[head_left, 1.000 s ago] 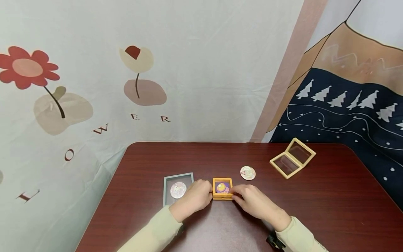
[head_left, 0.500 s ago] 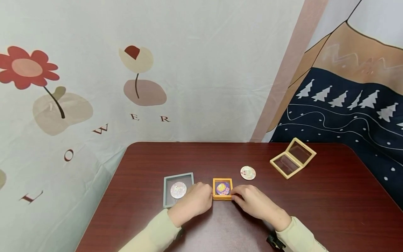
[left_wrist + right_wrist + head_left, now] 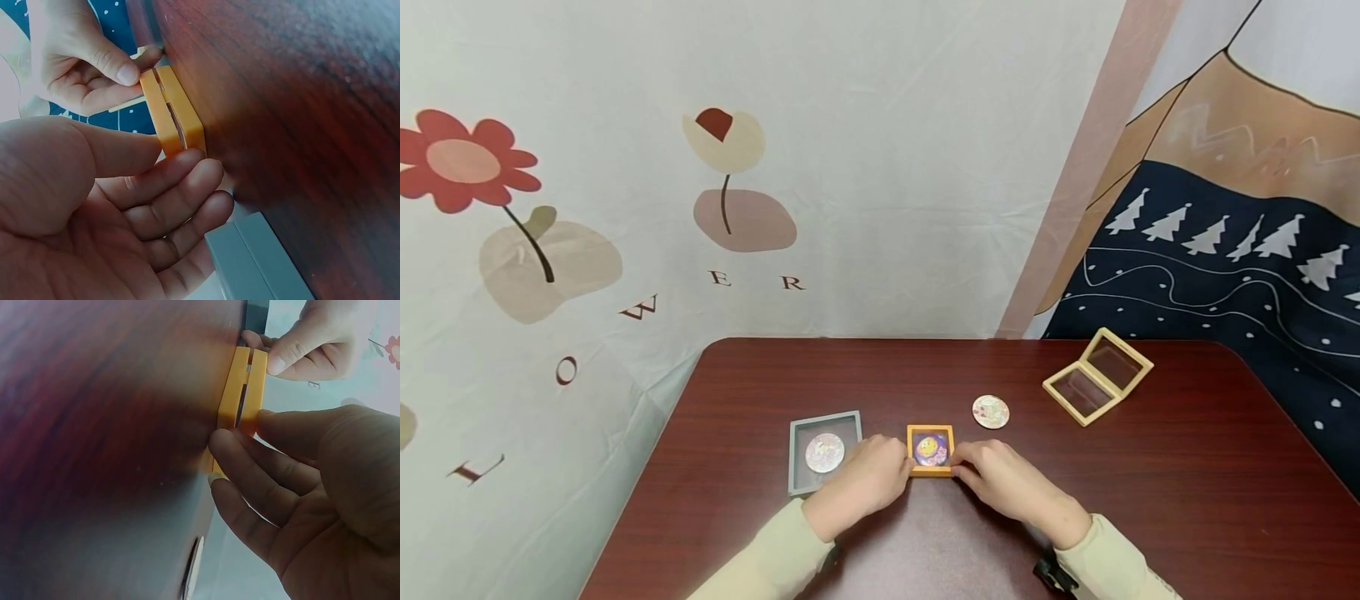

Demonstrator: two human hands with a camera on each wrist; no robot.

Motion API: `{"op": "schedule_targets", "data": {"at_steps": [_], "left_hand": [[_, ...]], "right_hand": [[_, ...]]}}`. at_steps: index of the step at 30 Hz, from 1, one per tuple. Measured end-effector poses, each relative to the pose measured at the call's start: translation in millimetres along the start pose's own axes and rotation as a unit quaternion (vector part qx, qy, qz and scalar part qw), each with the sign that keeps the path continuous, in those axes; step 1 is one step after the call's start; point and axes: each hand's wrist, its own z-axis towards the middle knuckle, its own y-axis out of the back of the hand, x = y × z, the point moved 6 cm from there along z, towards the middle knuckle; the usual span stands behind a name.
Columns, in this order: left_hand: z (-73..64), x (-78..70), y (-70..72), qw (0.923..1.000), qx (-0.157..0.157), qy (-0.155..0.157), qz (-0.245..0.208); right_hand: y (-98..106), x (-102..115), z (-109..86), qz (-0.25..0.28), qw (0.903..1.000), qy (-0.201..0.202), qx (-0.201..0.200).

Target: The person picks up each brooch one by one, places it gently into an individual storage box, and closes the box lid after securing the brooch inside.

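Grip: my left hand (image 3: 868, 477) and right hand (image 3: 1009, 480) pinch an orange square plastic frame (image 3: 930, 472) | Place: tabletop (image 3: 760, 375), well inside its back edge | Writing: white fabric wall hanging (image 3: 887, 167), "L O W E R"

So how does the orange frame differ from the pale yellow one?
The orange frame is folded together; the pale yellow frame lies open. The orange frame shows a purple-and-yellow disc inside; the pale yellow frame shows none. The left fingers and right fingers pinch the orange frame; no hand touches the pale yellow frame. Both have two squarish halves.
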Motion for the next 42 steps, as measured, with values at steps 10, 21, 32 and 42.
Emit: {"op": "schedule_targets", "data": {"at_steps": [10,21,32,42], "left_hand": [[-0.3,0.1,1.2,0.9998,-0.012,0.002,-0.013],[1.0,0.2,0.8,0.9995,-0.009,0.009,-0.028],[2.2,1.1,-0.4,0.9989,-0.002,0.016,-0.044],[4.7,3.6,-2.4,0.9990,0.001,0.013,-0.043]], "right_hand": [[0,2,1.2,-0.012,0.9999,-0.002,0.003],[-2,2,1.6,-0.018,0.9997,0.002,0.013],[5,0,-3.9,-0.049,0.9985,0.002,-0.023],[48,-12,-26.5,-0.102,0.9836,-0.037,-0.144]]}}
